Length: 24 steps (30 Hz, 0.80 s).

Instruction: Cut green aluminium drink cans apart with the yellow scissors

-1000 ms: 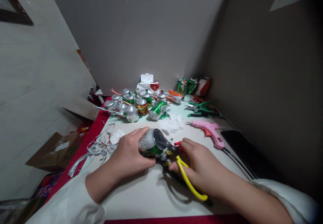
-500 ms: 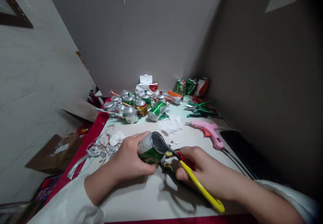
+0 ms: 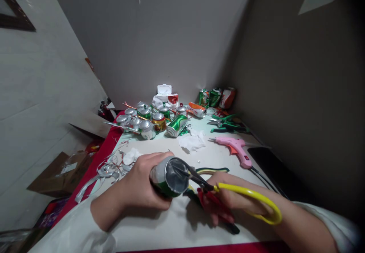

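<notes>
My left hand is wrapped round a green and silver drink can, tilted so its cut-open end faces right and up towards me. My right hand grips scissors with dark blades, a yellow loop handle and a red one. The blades are spread at the can's rim, with one reaching into the opening. Whether they bite into the metal I cannot tell. Beneath my right hand lies a tool with dark green and yellow handles, partly hidden.
A pink glue gun and green-handled cutters lie to the right. Several small can teapots stand at the back left, near a green can on its side. Crumpled tissue and metal scraps lie about.
The can has shifted slightly left and down, its opening turned more towards me. My right hand has rotated the scissors, and their handles have spread, the yellow one swinging up and right.
</notes>
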{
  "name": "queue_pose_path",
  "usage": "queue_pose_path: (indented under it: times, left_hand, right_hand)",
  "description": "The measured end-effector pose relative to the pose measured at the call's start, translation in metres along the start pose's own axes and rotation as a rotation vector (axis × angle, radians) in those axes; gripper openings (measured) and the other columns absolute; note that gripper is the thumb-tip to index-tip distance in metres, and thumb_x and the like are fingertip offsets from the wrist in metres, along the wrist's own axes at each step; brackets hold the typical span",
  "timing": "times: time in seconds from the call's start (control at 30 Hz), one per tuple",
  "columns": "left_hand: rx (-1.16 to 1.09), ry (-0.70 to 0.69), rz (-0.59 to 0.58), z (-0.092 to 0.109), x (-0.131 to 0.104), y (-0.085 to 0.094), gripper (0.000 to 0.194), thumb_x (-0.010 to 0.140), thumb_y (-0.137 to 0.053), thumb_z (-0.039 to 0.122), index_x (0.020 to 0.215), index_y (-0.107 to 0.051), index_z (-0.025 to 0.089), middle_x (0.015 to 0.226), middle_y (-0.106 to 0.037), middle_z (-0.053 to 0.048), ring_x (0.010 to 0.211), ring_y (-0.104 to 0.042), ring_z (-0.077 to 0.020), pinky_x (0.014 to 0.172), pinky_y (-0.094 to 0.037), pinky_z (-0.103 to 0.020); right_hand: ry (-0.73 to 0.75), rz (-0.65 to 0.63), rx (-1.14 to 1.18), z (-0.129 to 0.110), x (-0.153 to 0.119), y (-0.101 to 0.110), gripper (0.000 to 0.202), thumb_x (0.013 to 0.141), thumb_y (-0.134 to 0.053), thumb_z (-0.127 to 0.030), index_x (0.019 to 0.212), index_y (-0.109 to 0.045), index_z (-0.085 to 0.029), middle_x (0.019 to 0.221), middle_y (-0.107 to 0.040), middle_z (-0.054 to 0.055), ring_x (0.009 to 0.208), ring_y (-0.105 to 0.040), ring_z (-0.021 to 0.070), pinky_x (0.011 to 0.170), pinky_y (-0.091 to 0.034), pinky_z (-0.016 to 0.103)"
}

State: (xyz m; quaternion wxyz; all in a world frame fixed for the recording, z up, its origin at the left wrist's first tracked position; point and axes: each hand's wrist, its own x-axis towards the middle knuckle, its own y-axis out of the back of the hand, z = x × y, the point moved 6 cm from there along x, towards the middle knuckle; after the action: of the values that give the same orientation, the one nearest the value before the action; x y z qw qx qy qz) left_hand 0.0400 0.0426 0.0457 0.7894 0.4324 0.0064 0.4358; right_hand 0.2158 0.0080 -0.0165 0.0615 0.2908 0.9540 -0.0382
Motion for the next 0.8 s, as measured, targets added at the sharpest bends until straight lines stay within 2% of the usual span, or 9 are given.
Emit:
queue_pose_path:
  times: [0.1,0.23,0.3,0.4,0.5,0.57,0.63,0.73,0.8]
  left_hand:
    - [0.024,-0.015,-0.030,0.004,0.001,0.002,0.041,0.050,-0.067,0.010,0.090,-0.061,0.019,0.084,-0.063,-0.001,0.073,-0.058,-0.0173,0.068,-0.049,-0.030]
    - [0.099,-0.030,0.051,0.004,0.001,0.003,0.049,0.055,-0.068,0.013,0.103,-0.061,0.020,0.099,-0.067,-0.004,0.090,-0.064,-0.0223,0.084,-0.053,-0.034]
    - [0.159,-0.034,0.126,0.002,-0.001,0.005,0.059,0.057,-0.071,0.017,0.114,-0.059,0.020,0.114,-0.064,-0.008,0.106,-0.062,-0.0257,0.095,-0.051,-0.037]
    - [0.270,0.013,0.209,-0.003,-0.004,0.010,0.085,0.056,-0.074,0.020,0.137,-0.045,0.020,0.141,-0.049,-0.012,0.130,-0.049,-0.0308,0.111,-0.042,-0.041]
    - [0.306,0.068,0.146,-0.009,-0.004,0.012,0.095,0.059,-0.073,0.021,0.146,-0.034,0.020,0.151,-0.041,-0.012,0.139,-0.040,-0.0301,0.117,-0.035,-0.041]
    - [0.295,0.085,0.049,-0.011,-0.003,0.011,0.091,0.060,-0.074,0.022,0.144,-0.038,0.020,0.150,-0.044,-0.011,0.139,-0.042,-0.0300,0.117,-0.035,-0.041]
    - [0.281,0.106,0.001,-0.013,-0.002,0.012,0.078,0.058,-0.073,0.020,0.133,-0.050,0.021,0.141,-0.054,-0.009,0.131,-0.050,-0.0295,0.113,-0.040,-0.039]
    - [0.307,0.171,0.056,-0.013,0.000,0.018,0.060,0.056,-0.069,0.016,0.115,-0.060,0.023,0.121,-0.067,-0.005,0.110,-0.064,-0.0261,0.098,-0.051,-0.036]
    - [0.350,0.204,0.090,-0.012,0.001,0.020,0.054,0.057,-0.069,0.018,0.110,-0.061,0.023,0.112,-0.069,-0.003,0.099,-0.066,-0.0248,0.090,-0.053,-0.036]
  right_hand:
    - [0.036,-0.097,0.151,0.009,0.004,-0.005,0.083,0.079,-0.032,-0.088,0.076,-0.068,-0.013,0.052,-0.049,-0.001,0.047,-0.046,0.0120,0.051,-0.039,0.026]
    - [0.062,-0.083,0.231,0.014,0.009,-0.001,0.084,0.077,-0.033,-0.088,0.075,-0.069,-0.012,0.050,-0.048,0.000,0.047,-0.048,0.0133,0.048,-0.038,0.026]
    - [0.062,-0.043,0.198,0.010,0.010,0.003,0.082,0.078,-0.036,-0.087,0.074,-0.068,-0.012,0.050,-0.048,0.000,0.046,-0.047,0.0125,0.047,-0.037,0.025]
    - [0.053,0.025,0.076,-0.003,0.008,0.008,0.077,0.082,-0.036,-0.084,0.072,-0.065,-0.013,0.049,-0.048,0.000,0.044,-0.046,0.0114,0.048,-0.035,0.025]
    - [0.040,0.063,-0.074,-0.015,0.004,0.006,0.072,0.084,-0.038,-0.081,0.069,-0.061,-0.014,0.053,-0.048,0.000,0.048,-0.045,0.0114,0.049,-0.033,0.025]
    - [0.005,0.090,-0.126,-0.017,0.004,0.003,0.066,0.084,-0.043,-0.078,0.074,-0.059,-0.014,0.060,-0.048,0.000,0.053,-0.042,0.0108,0.051,-0.032,0.025]
    - [-0.055,0.159,-0.168,-0.017,0.005,0.002,0.053,0.085,-0.052,-0.068,0.085,-0.058,-0.015,0.070,-0.050,0.000,0.060,-0.041,0.0111,0.053,-0.032,0.024]
    - [-0.116,0.365,-0.396,-0.019,0.007,0.009,0.027,0.083,-0.064,-0.042,0.092,-0.056,-0.018,0.086,-0.054,0.001,0.072,-0.047,0.0138,0.063,-0.038,0.025]
    - [-0.107,0.494,-0.613,-0.025,0.007,0.014,0.025,0.078,-0.070,-0.035,0.092,-0.056,-0.019,0.093,-0.054,0.002,0.079,-0.050,0.0167,0.070,-0.040,0.028]
